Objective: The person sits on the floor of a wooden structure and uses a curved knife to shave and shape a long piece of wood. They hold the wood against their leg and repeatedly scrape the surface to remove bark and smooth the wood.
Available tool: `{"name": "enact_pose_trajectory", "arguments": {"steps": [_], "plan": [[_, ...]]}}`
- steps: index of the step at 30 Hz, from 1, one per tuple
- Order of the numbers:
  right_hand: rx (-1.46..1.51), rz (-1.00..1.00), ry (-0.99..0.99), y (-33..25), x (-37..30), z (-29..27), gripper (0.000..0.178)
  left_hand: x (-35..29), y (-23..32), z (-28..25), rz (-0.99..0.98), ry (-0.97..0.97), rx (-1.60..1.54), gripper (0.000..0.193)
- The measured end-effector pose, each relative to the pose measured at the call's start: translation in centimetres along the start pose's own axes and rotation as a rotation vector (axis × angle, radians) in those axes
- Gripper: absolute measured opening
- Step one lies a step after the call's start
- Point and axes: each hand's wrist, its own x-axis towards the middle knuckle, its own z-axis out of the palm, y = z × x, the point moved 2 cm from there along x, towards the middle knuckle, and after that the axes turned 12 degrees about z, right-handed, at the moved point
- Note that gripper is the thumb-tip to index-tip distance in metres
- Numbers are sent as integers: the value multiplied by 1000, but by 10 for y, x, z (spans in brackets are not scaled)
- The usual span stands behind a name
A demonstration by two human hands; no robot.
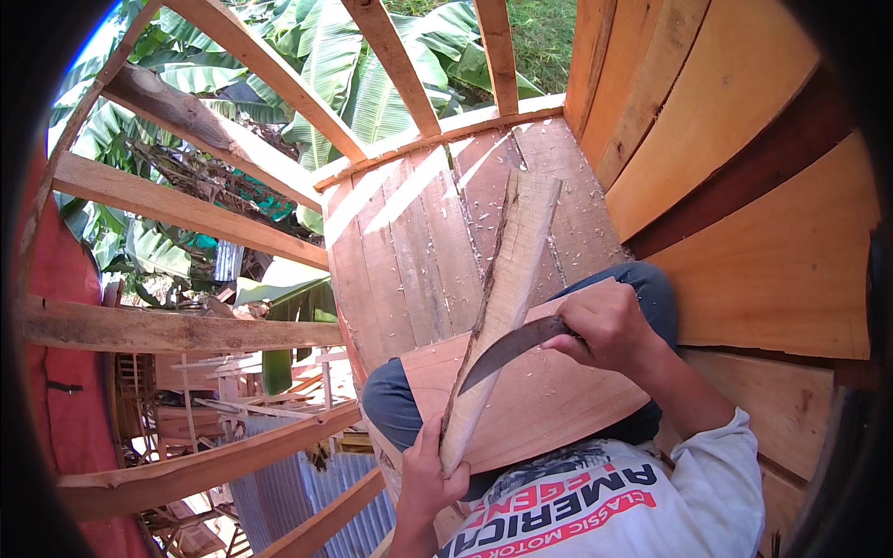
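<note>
My left hand (433,476) is closed round the near end of a long, pale wooden strip (517,256) with rough bark along its left edge. The strip slants away from me, its far end over the floor. In my right hand (606,327) is the handle of a machete (512,349) with a dark, curved blade. The blade lies across the strip, its tip at the bark edge a little above my left hand; whether it is biting into the wood I cannot tell. Under both, a flat wooden board (549,409) rests across my lap.
Wood shavings lie scattered over the plank floor (409,251). Open wooden rails (195,219) run along the left and far sides, with banana leaves (344,84) beyond. A plank wall (781,251) stands close on my right. Corrugated metal sheets (307,493) show below at left.
</note>
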Motion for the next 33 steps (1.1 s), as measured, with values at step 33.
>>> {"name": "enact_pose_trajectory", "arguments": {"steps": [33], "plan": [[2,53,43,7,22,7,41,-5,1,-6,-155,-28,-140,65]]}}
